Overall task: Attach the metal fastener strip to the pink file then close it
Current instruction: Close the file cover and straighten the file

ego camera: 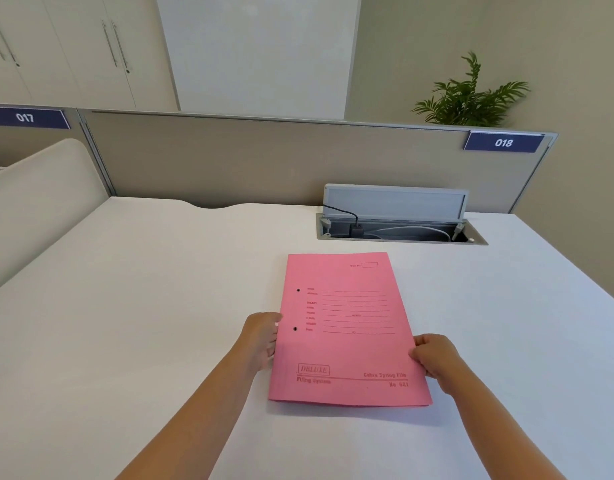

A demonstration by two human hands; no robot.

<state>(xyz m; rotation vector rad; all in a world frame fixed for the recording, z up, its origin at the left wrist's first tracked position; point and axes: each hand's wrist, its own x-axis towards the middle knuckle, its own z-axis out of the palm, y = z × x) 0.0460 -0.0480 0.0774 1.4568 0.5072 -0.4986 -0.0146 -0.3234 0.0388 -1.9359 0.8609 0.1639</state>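
White desk [125,306], beige partition [212,157]; closed pink file [347,334] flat.

I see a pink file [347,330] with darker pink lines and words printed on it, and two small black holes [298,290] near its left edge. It lies on a plain white table [143,306]. The wall panel [229,157] behind the table is beige. Two dark blue signs [503,142] on it have white numbers. The open cable box [399,220] is grey, with a black cord [347,216] and a white cord [416,232] inside. The plant [472,95] has dark green leaves. The cupboards [66,46] are cream.
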